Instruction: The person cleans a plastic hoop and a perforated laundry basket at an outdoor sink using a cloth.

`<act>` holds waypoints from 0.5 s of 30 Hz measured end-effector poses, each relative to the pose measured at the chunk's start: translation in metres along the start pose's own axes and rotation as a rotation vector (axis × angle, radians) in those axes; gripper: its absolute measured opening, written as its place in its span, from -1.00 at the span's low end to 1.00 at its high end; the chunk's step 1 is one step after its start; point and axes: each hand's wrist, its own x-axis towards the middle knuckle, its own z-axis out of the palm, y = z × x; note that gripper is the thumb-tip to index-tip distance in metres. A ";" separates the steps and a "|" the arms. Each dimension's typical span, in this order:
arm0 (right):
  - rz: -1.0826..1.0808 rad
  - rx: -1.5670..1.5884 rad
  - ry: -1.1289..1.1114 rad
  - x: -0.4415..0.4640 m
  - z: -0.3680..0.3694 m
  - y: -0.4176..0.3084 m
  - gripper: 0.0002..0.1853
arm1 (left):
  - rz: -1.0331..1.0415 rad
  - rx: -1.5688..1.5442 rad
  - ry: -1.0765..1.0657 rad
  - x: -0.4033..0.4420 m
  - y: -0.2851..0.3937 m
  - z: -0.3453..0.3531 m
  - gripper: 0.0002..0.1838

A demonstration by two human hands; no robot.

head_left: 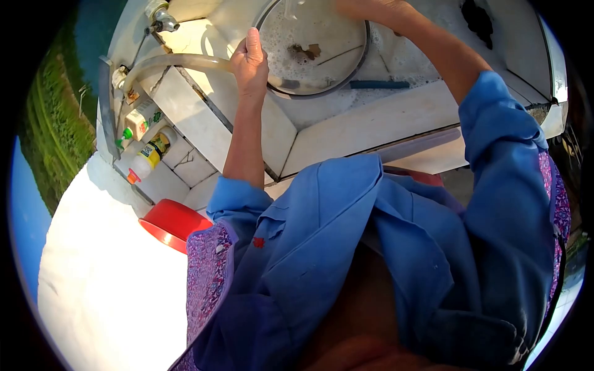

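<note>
My left hand (249,67) is closed on the left rim of a round metal basin (367,46), thumb pointing up. Cloudy, sudsy water fills the basin, with a brown scrap (305,51) and a thin dark stick (340,55) in it. A pale hose (179,60) runs from the left and reaches my left hand; its end is hidden there. Over the basin's far right side is my right hand (371,7), cut by the top edge, so its fingers are mostly out of sight. Something pale and blurred shows beside it.
Around the basin is a tiled sink (365,123) with suds and a blue-green strip (380,85). A tap (164,20) stands at upper left. Two bottles, one white and green (141,120), one yellow-labelled (152,153), lie on the left ledge near a red bowl (173,224).
</note>
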 end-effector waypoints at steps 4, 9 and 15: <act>-0.024 -0.029 -0.063 -0.019 0.117 0.066 -0.81 | -0.120 -0.327 -0.042 -0.011 0.006 0.003 -0.50; -0.127 -0.052 -0.288 -0.054 0.124 0.040 -0.81 | -0.096 -0.365 0.066 -0.015 -0.020 0.011 -0.51; -0.054 0.207 -0.797 -0.088 0.085 -0.006 -0.84 | -0.202 -0.416 0.212 -0.020 -0.019 0.017 -0.47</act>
